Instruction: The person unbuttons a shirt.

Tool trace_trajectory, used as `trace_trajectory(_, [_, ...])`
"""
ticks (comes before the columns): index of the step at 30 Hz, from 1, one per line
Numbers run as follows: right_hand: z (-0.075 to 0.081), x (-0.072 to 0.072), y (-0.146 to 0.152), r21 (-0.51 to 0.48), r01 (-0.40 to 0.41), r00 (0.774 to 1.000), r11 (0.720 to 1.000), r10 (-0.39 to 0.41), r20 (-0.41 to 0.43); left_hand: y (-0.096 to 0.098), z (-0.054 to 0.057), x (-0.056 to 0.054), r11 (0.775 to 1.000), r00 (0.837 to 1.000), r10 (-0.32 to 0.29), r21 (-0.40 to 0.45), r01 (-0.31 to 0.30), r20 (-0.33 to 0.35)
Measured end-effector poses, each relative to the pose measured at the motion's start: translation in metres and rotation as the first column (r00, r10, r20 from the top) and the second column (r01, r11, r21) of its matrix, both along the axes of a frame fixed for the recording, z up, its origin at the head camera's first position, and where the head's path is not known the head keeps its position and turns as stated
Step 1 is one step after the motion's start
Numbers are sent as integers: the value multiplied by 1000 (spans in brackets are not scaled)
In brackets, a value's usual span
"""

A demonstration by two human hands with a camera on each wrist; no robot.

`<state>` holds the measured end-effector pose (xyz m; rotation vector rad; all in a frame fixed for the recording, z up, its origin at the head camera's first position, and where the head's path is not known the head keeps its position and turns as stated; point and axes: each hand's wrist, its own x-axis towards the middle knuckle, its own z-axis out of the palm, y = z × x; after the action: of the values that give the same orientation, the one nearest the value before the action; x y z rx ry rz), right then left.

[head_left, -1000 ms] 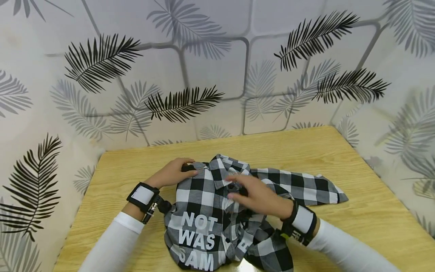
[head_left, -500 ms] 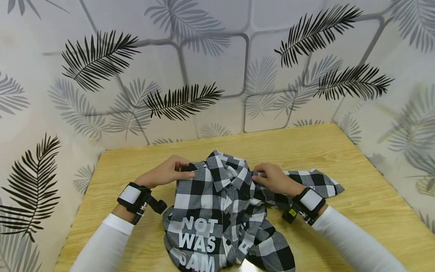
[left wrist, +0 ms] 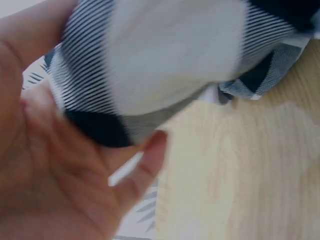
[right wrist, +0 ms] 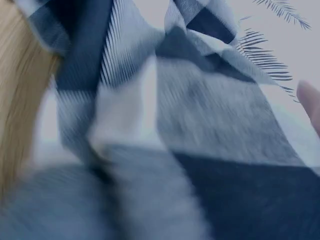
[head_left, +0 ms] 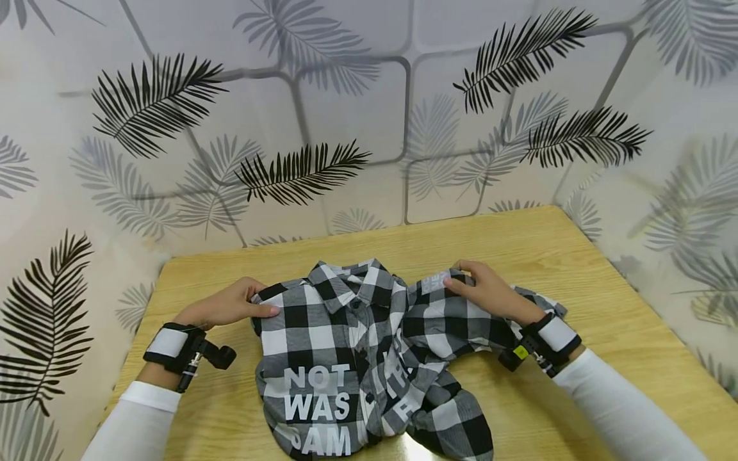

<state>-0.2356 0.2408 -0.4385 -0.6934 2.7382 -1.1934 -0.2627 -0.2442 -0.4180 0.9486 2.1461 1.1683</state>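
Observation:
A black, white and grey checked shirt (head_left: 311, 333) with a collar and buttons lies front up, its lower part bunched toward me. White block letters mark its left-hand front, and smaller lettering shows by the right-hand shoulder. My left hand (head_left: 233, 304) pinches the left shoulder edge between thumb and fingers; in the left wrist view that hand (left wrist: 55, 175) is around the checked cloth. With thumb and fingers my right hand (head_left: 484, 291) grips the shirt at the upper right sleeve. Checked fabric (right wrist: 210, 115) fills most of the right wrist view, where only a fingertip (right wrist: 309, 102) shows.
A light wooden table (head_left: 496, 243) carries the shirt, with a patterned wall (head_left: 346, 115) of leaf prints behind and at both sides. Each wrist wears a black strap with a small camera, the left one (head_left: 219, 355) close beside the shirt.
My right hand has gone from above the collar to the right shoulder, then farther out along the sleeve. The left hand has moved left with its edge; the shoulders are spread wider and the collar has shifted left.

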Motion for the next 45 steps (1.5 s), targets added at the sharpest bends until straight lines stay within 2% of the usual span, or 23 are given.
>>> trace_trajectory(2, [-2, 1, 1, 80, -26, 998, 996, 21, 60, -2, -1, 2, 1000, 1000, 11, 27, -11, 4])
trace_trajectory(5, [-4, 2, 3, 129, -87, 992, 988, 75, 97, -6, -3, 4, 999, 999, -29, 30, 29, 22])
trace_trajectory(9, [-3, 4, 12, 28, -96, 991, 995, 93, 94, -12, -4, 7, 1000, 1000, -17, 3, 17, 5])
trace_trajectory(11, [0, 6, 20, -37, -67, 993, 997, 70, 94, -15, -1, 8, 1000, 999, 25, 9, -24, -28])
trace_trajectory(14, [8, 8, 33, -105, -16, 999, 994, 20, 40, -19, 9, 13, 992, 994, 104, 71, -101, -37])
trace_trajectory(16, [17, 12, 42, -137, 23, 999, 990, -27, -27, -21, 23, 20, 980, 990, 136, 148, -130, -27])
trace_trajectory(18, [31, 18, 51, -187, 58, 993, 981, -76, -92, -23, 41, 29, 956, 986, 167, 245, -161, -1])
trace_trajectory(20, [50, 27, 59, -289, 78, 989, 954, -110, -95, -24, 61, 37, 904, 986, 156, 396, -163, 49])
trace_trajectory(21, [61, 32, 62, -353, 87, 989, 932, -123, -80, -24, 71, 40, 858, 985, 151, 483, -172, 81])
trace_trajectory(25, [98, 47, 73, -597, 72, 993, 799, -111, -30, -25, 103, 47, 633, 984, 79, 755, -172, 158])
trace_trajectory(26, [105, 49, 75, -636, 67, 995, 769, -101, -18, -24, 109, 47, 600, 983, 88, 779, -183, 163])
trace_trajectory(27, [109, 49, 76, -650, 73, 994, 756, -106, -12, -23, 113, 45, 585, 980, 126, 786, -201, 157])
trace_trajectory(28, [111, 46, 78, -650, 82, 993, 756, -119, -13, -21, 115, 43, 589, 971, 190, 775, -228, 142])
trace_trajectory(29, [111, 43, 79, -621, 109, 989, 776, -149, -13, -19, 115, 39, 609, 953, 281, 746, -267, 112])
trace_trajectory(30, [108, 38, 79, -570, 139, 983, 810, -182, -19, -16, 114, 35, 644, 921, 384, 697, -316, 62])
trace_trajectory(32, [93, 25, 80, -423, 202, 963, 883, -258, -79, -10, 103, 23, 715, 829, 555, 549, -434, -68])
trace_trajectory(33, [83, 17, 80, -331, 241, 947, 912, -296, -126, -8, 93, 15, 737, 788, 603, 466, -490, -126])
trace_trajectory(34, [72, 9, 79, -230, 279, 932, 932, -321, -169, -8, 81, 6, 757, 761, 623, 385, -528, -180])
trace_trajectory(35, [61, 3, 78, -117, 316, 920, 941, -335, -204, -7, 67, -3, 771, 750, 626, 311, -555, -214])
trace_trajectory(37, [39, -5, 77, 69, 352, 920, 933, -332, -207, -8, 38, -18, 797, 771, 603, 184, -575, -203])
trace_trajectory(40, [15, -8, 71, 303, 348, 931, 887, -290, -221, -4, 3, -30, 816, 800, 570, 18, -577, -188])
trace_trajectory(42, [5, -6, 64, 367, 326, 936, 871, -241, -258, 3, -8, -29, 834, 818, 530, -38, -550, -222])
trace_trajectory(45, [-4, 1, 44, 371, 252, 930, 894, -117, -349, 18, -14, -23, 891, 858, 408, -71, -449, -313])
